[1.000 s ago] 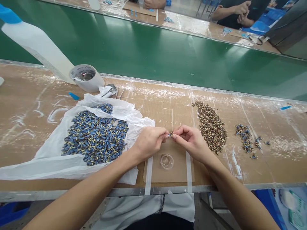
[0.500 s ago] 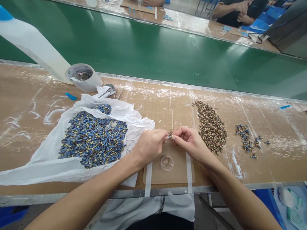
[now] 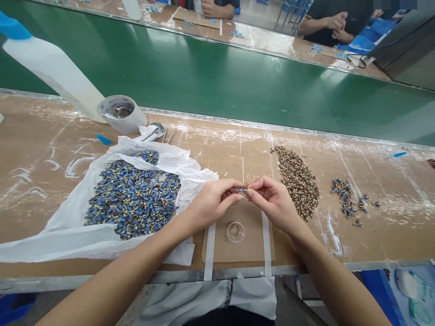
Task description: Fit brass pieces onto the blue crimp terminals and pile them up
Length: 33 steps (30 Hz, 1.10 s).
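Note:
My left hand (image 3: 212, 201) and my right hand (image 3: 272, 199) meet over the middle of the bench, fingertips pinched together on one tiny blue and brass part (image 3: 242, 189). Below them a small clear round dish (image 3: 235, 231) sits on a taped cardboard square (image 3: 238, 246). To the left, a big heap of blue and yellow parts (image 3: 132, 199) lies on a white plastic bag (image 3: 68, 235). Right of my right hand lies a pile of brass-coloured parts (image 3: 299, 181), and further right a small cluster of blue parts (image 3: 345, 194).
A white bottle with a blue cap (image 3: 50, 68) and a tape roll (image 3: 120, 113) stand at the back left, with metal tools (image 3: 158, 129) beside them. A green conveyor belt (image 3: 238, 77) runs behind the bench. Other people's hands (image 3: 336, 22) work on the far side.
My hands have stayed together on the small part, with only slight finger shifts; the left fingers now reach further out. The view tilted a little.

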Available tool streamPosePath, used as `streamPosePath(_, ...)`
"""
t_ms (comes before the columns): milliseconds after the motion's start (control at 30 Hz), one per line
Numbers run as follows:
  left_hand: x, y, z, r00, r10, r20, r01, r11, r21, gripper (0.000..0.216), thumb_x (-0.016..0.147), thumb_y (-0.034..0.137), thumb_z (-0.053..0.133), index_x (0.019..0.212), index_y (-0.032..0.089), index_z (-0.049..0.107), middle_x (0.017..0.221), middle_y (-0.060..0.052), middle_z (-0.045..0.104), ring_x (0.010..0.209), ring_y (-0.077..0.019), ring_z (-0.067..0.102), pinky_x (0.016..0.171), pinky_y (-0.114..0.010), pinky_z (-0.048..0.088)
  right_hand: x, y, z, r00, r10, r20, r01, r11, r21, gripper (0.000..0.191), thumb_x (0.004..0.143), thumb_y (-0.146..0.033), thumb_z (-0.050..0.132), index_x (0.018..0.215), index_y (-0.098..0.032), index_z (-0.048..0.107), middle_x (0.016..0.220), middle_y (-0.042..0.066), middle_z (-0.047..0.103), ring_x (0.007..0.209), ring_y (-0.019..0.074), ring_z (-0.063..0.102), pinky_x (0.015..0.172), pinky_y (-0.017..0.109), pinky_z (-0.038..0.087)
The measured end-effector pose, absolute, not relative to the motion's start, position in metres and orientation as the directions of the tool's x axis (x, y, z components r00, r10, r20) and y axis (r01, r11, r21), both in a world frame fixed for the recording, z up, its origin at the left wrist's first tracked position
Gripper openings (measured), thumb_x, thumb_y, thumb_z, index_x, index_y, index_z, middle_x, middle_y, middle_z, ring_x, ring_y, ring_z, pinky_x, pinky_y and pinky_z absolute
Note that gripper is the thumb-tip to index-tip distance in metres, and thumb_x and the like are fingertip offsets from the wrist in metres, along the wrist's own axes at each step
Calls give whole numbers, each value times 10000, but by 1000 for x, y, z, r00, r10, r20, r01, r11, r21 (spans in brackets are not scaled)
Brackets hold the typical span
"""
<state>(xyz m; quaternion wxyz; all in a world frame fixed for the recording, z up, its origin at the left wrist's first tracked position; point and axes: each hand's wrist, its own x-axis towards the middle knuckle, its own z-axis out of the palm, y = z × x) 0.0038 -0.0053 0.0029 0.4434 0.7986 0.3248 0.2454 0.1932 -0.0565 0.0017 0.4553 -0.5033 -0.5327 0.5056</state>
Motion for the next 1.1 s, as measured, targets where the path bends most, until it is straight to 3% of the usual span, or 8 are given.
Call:
streamPosePath(100,3,-4,0,677,729,103,332,-427,841,254,903,233,570,1145,162,604,983,-40,697,836,-145,630,733,-248,460,194,-56,2,-65,998,8,100,14,-995,94,862,-234,654,823,-186,582,828,19,630,758,131,604,684,266,480)
streamPosePath(300,4,-3,0,742,646,181,392,-636,665,209,951,195,431,837,144,599,758,-26,621,694,-147,566,634,-255,400,194,-56,4,-85,994,63,195,79,-978,80,872,-242,638,835,-190,588,846,30,638,774,143,611,701,283,498)
streamPosePath(433,3,-4,0,760,620,193,388,-673,630,232,951,207,395,783,155,547,707,-15,572,630,-140,517,591,-251,376,194,-56,7,-131,989,63,246,94,-965,98,876,-272,629,836,-189,596,859,46,647,792,156,618,727,307,514)
streamPosePath(633,4,-5,-1,762,598,247,352,-704,617,276,953,202,376,714,158,507,645,-7,533,578,-130,474,570,-249,346,196,-55,8,-150,983,-108,64,-100,-993,155,862,-331,656,905,-191,603,839,36,670,745,136,639,703,296,546)
streamPosePath(767,4,-6,2,746,614,258,329,-676,659,284,951,178,364,690,163,474,620,7,508,554,-115,455,558,-235,329,197,-55,6,-165,977,-137,28,-135,-990,217,870,-370,648,992,-196,605,853,38,678,750,137,647,711,297,551)
streamPosePath(933,4,-7,2,770,607,197,340,-652,678,265,951,182,352,710,168,462,639,5,511,560,-120,454,553,-239,329,196,-56,2,-206,977,-56,240,-5,-971,271,953,-436,491,882,-189,576,760,32,630,695,147,594,651,283,495)
streamPosePath(1100,4,-7,-1,791,586,178,327,-650,686,250,964,192,323,789,160,499,717,-24,567,628,-137,506,591,-251,373,196,-54,0,-285,958,44,476,181,-861,337,998,-392,388,762,-195,526,704,25,580,660,152,545,638,281,422)
